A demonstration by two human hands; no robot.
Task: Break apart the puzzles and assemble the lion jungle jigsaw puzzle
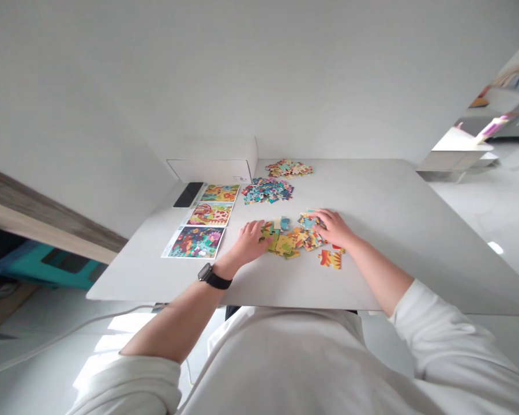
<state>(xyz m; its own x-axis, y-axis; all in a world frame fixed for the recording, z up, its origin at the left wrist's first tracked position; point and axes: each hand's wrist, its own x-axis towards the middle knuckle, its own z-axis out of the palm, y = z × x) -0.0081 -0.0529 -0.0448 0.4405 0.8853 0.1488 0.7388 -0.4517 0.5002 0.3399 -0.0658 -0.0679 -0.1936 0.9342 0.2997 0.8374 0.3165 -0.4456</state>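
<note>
Jigsaw pieces in yellow, green and blue form a pile (300, 237) on the table in front of me. At its left edge my left hand (251, 242) rests with fingers stretched out, touching green and yellow pieces (277, 241). My right hand (334, 227) lies over the pile's right side, its fingers spread across blue and yellow pieces (308, 221) and hiding some of them. Just below that hand lies an orange and yellow piece group (330, 259) with stripes. I see nothing lifted in either hand.
Three picture cards (196, 242) lie in a column on the left, with a dark phone (188, 195) beside the top one. Behind stands a white box (210, 171) against the wall. Two more piles, one teal and purple (268, 191), one pinkish (289, 168), lie farther back.
</note>
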